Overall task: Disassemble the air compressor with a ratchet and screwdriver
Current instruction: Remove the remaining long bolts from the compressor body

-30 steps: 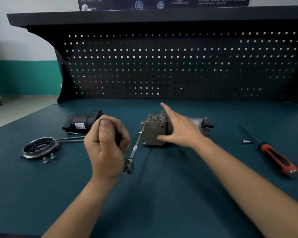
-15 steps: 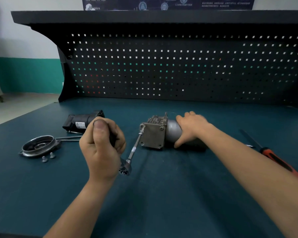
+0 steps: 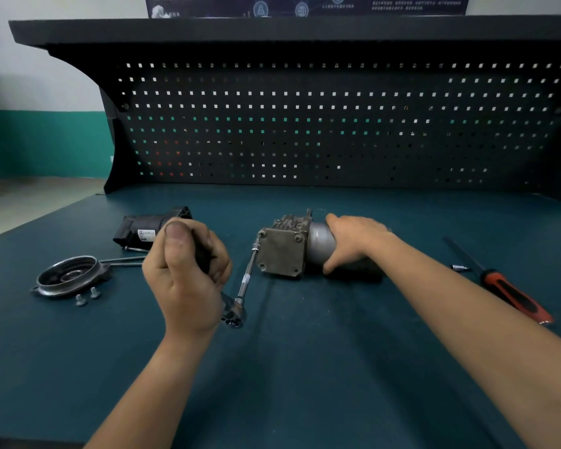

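We see the left hand clenched around the black handle of the ratchet, thumb on top. From the ratchet's head a thin extension bar slants up to a corner of the air compressor's square end plate. The air compressor lies on its side on the blue-green desk, near the middle. The right hand grasps its rounded grey body from above, fingers curled over it and thumb below.

To the left of the left hand lie a round metal cover, two loose bolts just in front of it, two long thin rods and a black labelled part. On the right side of the desk, well apart from the compressor, we find a red-and-black screwdriver with a small metal bit beside its shaft. A dark pegboard stands behind the desk.
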The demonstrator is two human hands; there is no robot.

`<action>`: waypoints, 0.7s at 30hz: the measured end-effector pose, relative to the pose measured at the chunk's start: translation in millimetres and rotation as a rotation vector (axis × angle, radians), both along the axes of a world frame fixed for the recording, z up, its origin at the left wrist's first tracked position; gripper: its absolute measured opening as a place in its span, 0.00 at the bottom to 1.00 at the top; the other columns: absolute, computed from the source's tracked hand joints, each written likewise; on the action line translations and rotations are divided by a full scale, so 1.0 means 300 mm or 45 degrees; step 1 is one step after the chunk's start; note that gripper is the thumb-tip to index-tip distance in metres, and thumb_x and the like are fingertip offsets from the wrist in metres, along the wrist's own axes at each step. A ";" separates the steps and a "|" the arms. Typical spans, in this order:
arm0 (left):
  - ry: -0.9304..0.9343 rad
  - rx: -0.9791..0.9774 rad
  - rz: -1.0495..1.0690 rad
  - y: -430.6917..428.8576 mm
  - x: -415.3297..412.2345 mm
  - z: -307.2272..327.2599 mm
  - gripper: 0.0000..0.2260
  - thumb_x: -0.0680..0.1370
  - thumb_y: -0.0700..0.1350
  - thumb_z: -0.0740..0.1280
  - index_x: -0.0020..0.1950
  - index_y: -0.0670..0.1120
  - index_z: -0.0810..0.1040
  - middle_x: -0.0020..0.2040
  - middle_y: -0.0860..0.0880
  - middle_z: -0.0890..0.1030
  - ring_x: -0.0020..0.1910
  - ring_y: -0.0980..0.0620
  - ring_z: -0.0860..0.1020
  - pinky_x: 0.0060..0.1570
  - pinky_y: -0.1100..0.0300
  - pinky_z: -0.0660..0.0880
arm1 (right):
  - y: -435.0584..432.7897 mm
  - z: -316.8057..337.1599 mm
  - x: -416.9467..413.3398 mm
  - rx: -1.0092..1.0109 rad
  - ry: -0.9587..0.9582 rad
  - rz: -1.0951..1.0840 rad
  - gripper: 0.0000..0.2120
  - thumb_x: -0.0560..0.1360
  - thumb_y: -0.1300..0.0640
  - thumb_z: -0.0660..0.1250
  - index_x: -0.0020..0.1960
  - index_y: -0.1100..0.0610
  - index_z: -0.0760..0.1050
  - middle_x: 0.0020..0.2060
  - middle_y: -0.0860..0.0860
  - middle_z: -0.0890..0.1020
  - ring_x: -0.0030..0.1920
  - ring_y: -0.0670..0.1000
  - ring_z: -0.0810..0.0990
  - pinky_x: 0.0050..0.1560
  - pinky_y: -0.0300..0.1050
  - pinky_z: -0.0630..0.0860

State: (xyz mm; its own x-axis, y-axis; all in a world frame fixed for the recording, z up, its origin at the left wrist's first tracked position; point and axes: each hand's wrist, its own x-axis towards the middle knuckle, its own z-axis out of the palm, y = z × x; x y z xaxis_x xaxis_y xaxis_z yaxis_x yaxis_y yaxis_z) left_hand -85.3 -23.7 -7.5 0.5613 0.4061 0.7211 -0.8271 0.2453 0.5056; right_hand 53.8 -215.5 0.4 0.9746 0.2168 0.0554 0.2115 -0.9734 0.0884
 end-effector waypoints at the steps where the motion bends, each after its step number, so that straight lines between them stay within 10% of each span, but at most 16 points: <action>1: 0.000 0.001 -0.006 -0.004 0.001 0.001 0.14 0.71 0.55 0.57 0.28 0.54 0.72 0.19 0.57 0.66 0.17 0.59 0.61 0.22 0.72 0.59 | 0.000 0.000 -0.002 0.004 0.006 0.004 0.32 0.58 0.38 0.74 0.50 0.52 0.60 0.36 0.44 0.67 0.43 0.52 0.71 0.34 0.44 0.65; 6: 0.000 0.036 0.005 -0.011 0.004 -0.008 0.14 0.72 0.55 0.56 0.28 0.55 0.72 0.20 0.57 0.66 0.17 0.59 0.61 0.22 0.71 0.59 | 0.007 0.010 -0.006 -0.070 0.027 -0.003 0.36 0.59 0.37 0.74 0.56 0.55 0.63 0.50 0.50 0.76 0.49 0.54 0.74 0.50 0.51 0.69; 9: -0.023 0.096 -0.003 -0.022 0.006 -0.011 0.14 0.73 0.54 0.56 0.29 0.55 0.73 0.20 0.58 0.66 0.18 0.60 0.61 0.22 0.71 0.59 | 0.048 -0.005 -0.002 -0.275 -0.056 -0.032 0.48 0.58 0.33 0.73 0.67 0.60 0.62 0.63 0.56 0.71 0.66 0.57 0.68 0.68 0.67 0.51; 14: -0.073 0.234 0.005 -0.041 0.004 -0.029 0.14 0.74 0.51 0.55 0.31 0.56 0.73 0.22 0.59 0.68 0.19 0.60 0.63 0.22 0.70 0.60 | 0.087 -0.029 0.007 -0.080 -0.136 0.054 0.47 0.59 0.38 0.75 0.67 0.61 0.60 0.60 0.55 0.75 0.61 0.56 0.73 0.58 0.52 0.69; 21: 0.137 -0.068 -0.078 0.008 0.042 0.042 0.16 0.75 0.54 0.57 0.31 0.47 0.67 0.19 0.55 0.63 0.17 0.58 0.58 0.21 0.71 0.57 | 0.053 -0.050 0.033 -0.019 -0.275 0.154 0.36 0.58 0.38 0.73 0.57 0.58 0.68 0.54 0.53 0.77 0.57 0.56 0.74 0.53 0.48 0.69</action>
